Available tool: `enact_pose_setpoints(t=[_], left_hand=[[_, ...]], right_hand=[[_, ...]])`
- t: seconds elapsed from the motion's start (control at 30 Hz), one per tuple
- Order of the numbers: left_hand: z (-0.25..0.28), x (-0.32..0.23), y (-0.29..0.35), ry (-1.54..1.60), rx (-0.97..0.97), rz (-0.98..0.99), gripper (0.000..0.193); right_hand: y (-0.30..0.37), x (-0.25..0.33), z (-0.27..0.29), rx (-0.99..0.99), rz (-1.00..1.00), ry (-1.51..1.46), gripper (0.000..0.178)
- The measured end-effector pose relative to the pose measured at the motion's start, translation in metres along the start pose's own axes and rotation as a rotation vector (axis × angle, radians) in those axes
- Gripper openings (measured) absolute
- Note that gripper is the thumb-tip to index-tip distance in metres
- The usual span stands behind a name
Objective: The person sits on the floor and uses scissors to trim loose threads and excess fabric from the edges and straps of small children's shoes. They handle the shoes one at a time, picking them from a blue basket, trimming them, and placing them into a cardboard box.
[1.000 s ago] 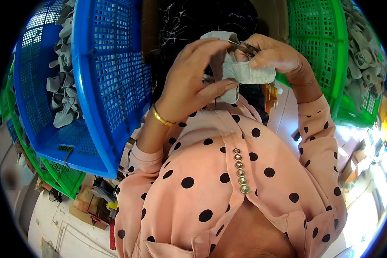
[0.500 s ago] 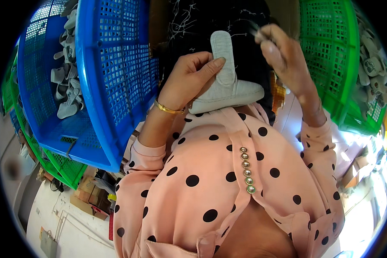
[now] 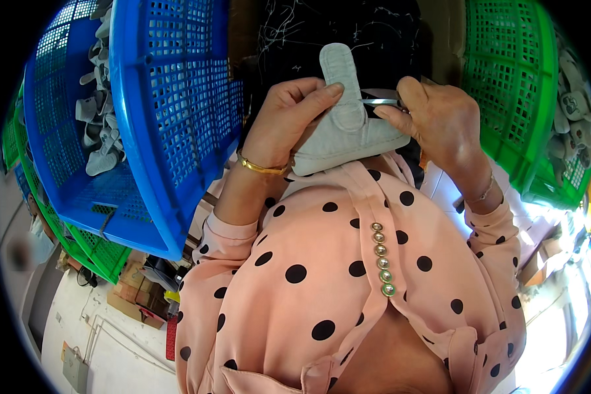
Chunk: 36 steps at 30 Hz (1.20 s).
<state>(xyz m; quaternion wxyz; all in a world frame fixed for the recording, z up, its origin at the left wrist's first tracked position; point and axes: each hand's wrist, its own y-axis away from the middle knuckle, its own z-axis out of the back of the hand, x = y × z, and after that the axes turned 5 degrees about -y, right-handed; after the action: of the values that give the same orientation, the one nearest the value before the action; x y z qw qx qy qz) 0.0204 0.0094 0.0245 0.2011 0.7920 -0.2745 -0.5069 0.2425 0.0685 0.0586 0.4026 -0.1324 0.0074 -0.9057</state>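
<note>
A small pale-grey fabric shoe with stitched seams rests against the front of my shirt. Its rounded strap points up, away from me. My left hand is closed on the shoe, the thumb pressing beside the strap and the other fingers partly hidden behind it. In my right hand is a slim silver metal tool, gripped between thumb and curled fingers. The tool's tip reaches the strap's right edge, near its base. Most of the tool is hidden inside the hand.
On the left stands a blue plastic crate with grey shoe pieces in it. A green crate on the right holds similar shoes. Loose white threads cling to the dark cloth beyond my hands.
My right hand has come down and closer to the shoe, bringing the silver tool to the strap's edge. My left hand keeps its hold, nearly unmoved.
</note>
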Motion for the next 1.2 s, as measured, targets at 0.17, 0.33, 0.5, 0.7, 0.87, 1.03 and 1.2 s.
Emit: enact_pose_setpoints(t=[0.17,0.33,0.5,0.7,0.87,1.03,1.2], left_hand=[[-0.002,0.000,0.001,0.006,-0.013,0.001,0.017],[0.003,0.005,0.001,0.046,-0.037,0.034,0.017],[-0.002,0.002,0.002,0.104,-0.069,0.033,0.017],[-0.001,0.005,0.001,0.136,-0.051,0.035,0.018],[-0.002,0.006,0.001,0.136,-0.058,0.032,0.019],[-0.002,0.006,0.002,0.164,-0.054,0.032,0.018],[-0.004,0.003,0.002,0.164,-0.036,0.038,0.017]], right_hand=[[-0.001,0.000,-0.001,-0.011,0.007,0.068,0.043],[0.002,0.005,-0.005,-0.027,-0.013,0.097,0.044],[0.009,0.010,-0.016,-0.058,-0.097,-0.009,0.043],[0.013,0.010,-0.020,-0.098,-0.132,-0.101,0.044],[0.013,0.010,-0.018,-0.046,-0.145,-0.109,0.044],[0.011,0.009,-0.020,-0.054,-0.129,-0.119,0.043],[0.008,0.011,-0.022,-0.064,-0.137,-0.137,0.044]])
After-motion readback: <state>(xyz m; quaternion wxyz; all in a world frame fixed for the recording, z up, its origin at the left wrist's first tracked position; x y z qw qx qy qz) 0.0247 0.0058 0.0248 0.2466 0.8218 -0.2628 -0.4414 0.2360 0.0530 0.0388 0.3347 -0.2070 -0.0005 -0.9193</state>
